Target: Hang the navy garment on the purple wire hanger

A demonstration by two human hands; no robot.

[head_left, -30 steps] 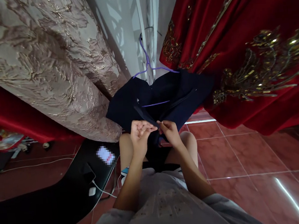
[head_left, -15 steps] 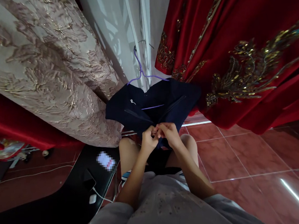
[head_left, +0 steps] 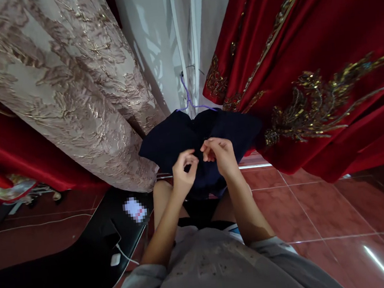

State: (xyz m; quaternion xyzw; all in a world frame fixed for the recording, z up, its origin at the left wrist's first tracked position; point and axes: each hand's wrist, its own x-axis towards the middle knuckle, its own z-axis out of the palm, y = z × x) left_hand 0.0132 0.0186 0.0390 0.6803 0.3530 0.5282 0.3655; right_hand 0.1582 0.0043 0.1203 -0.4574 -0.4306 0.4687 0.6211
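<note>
A dark navy garment (head_left: 170,134), which looks like a shirt or jacket, hangs from a purple hanger (head_left: 188,100) in front of me, its front panels lying together. Over the left side of its front, my left hand (head_left: 183,171) is open, with a rounded gap between thumb and curved fingers. My right hand (head_left: 220,155) is a little higher and to the right, fingers loosely bent and partly spread. A small gap separates the two hands. No object is visible in either one. The garment's lower part hangs between my knees.
A pinkish brocade cloth (head_left: 82,95) hangs at left, and a red sequined gown (head_left: 305,51) at right. White uprights (head_left: 194,35) stand behind the hanger. On a black bench (head_left: 71,269) lie a blurred-out bright item (head_left: 135,209), a dark phone (head_left: 110,235) with a cable, and a white adapter (head_left: 115,259).
My hands, which met at the garment's front, have drawn apart and moved up. The garment's open neck and front have closed over, hiding the hanger's lower bar and the white tag.
</note>
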